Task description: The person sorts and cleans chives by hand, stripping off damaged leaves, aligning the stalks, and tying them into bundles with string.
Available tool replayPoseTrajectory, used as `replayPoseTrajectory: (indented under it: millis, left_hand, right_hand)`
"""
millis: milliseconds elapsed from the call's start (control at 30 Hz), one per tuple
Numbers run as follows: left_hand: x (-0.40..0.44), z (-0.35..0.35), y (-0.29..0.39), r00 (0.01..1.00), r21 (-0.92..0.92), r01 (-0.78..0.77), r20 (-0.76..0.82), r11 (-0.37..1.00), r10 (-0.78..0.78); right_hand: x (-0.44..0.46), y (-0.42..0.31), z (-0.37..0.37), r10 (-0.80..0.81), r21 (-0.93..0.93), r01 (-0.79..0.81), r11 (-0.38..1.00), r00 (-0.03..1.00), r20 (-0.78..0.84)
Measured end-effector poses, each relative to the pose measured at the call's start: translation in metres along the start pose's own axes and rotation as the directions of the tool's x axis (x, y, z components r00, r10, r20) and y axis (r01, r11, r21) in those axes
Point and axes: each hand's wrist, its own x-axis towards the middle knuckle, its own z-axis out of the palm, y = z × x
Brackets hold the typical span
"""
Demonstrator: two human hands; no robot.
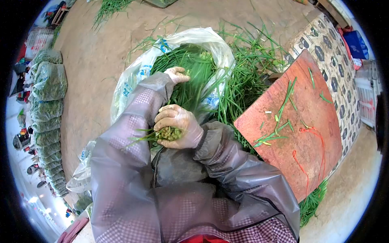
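Head view: green stalks inside right hand

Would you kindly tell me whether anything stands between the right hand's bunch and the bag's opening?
Partly: the left hand is over the open bag, ahead of the bunch, with its sleeve across the bag's near-left side. To its right, only blurred leaves show.
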Motion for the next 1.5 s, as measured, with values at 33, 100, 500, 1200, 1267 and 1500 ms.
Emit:
replayPoseTrajectory:
  millis: [33,100,500,1200,1267,1500]
  left_hand:
    - [-0.002,0.001,0.001,0.998,-0.027,-0.015,0.054,1.000,0.016]
    - [-0.009,0.004,0.005,0.995,-0.039,-0.088,0.047,0.995,0.090]
    - [-0.005,0.025,0.024,0.989,0.465,-0.020,-0.121,0.885,0.086]
    - [-0.026,0.047,0.042,0.917,0.640,-0.377,0.359,0.669,0.173]
    - [-0.086,0.026,0.095,0.959,0.710,-0.272,0.260,0.650,0.117]
    - [-0.070,-0.012,0.043,0.935,0.425,-0.331,0.271,0.843,0.230]
  right_hand:
    - [0.000,0.001,0.000,-0.007,0.005,0.007,1.000,1.000,0.001]
    - [-0.001,-0.001,-0.002,-0.005,0.000,0.005,1.000,1.000,-0.008]
    - [-0.013,0.003,-0.009,0.018,0.062,-0.015,0.998,0.998,-0.053]
    - [-0.021,0.008,-0.018,0.021,0.033,-0.019,0.999,0.997,-0.074]
    - [-0.019,0.007,-0.017,0.068,0.130,-0.050,0.990,0.989,-0.132]
    - [-0.010,0.011,-0.006,0.334,0.289,-0.243,0.926,0.883,-0.329]
